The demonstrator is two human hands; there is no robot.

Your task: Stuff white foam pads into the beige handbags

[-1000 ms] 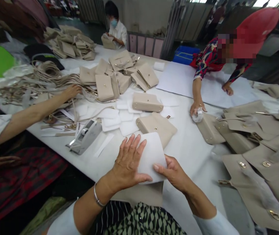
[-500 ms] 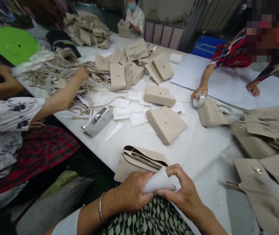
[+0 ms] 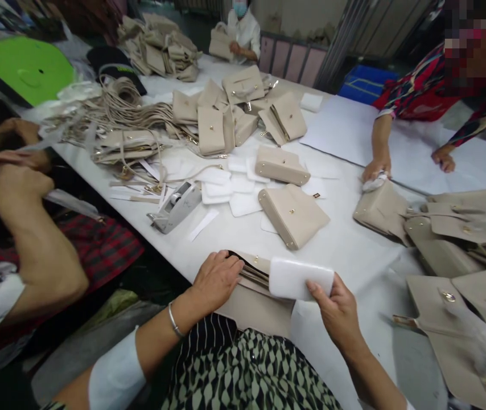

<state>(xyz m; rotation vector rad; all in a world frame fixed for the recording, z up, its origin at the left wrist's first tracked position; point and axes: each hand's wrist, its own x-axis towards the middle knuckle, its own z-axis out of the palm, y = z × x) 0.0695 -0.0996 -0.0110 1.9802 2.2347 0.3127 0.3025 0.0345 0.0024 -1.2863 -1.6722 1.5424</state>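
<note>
Right before me a beige handbag [image 3: 264, 310] lies at the table's near edge, its flap toward me and its dark-lined mouth open. My left hand [image 3: 216, 280] is closed over the left end of that mouth, fingers curled on the rim and the thumb hidden. A folded white foam sheet [image 3: 288, 278] is pinched in my right hand [image 3: 339, 304], thumb on top and fingers beneath. The sheet's left end overlaps the right part of the bag's mouth; whether it reaches inside I cannot tell.
Beyond the bag stand a tape dispenser [image 3: 177, 208], white foam sheets [image 3: 243, 204] and another beige handbag [image 3: 294, 216]. Several bags [image 3: 452, 296] crowd the right side. Straps [image 3: 127, 114] are heaped back left. A co-worker's hand [image 3: 377, 171] touches a bag at right; another co-worker's arm [image 3: 42, 233] is left.
My left hand has left the foam sheet and moved onto the bag's mouth. The sheet, curled before, now lies flatter in my right hand. The left co-worker's arm has drawn back from the straps.
</note>
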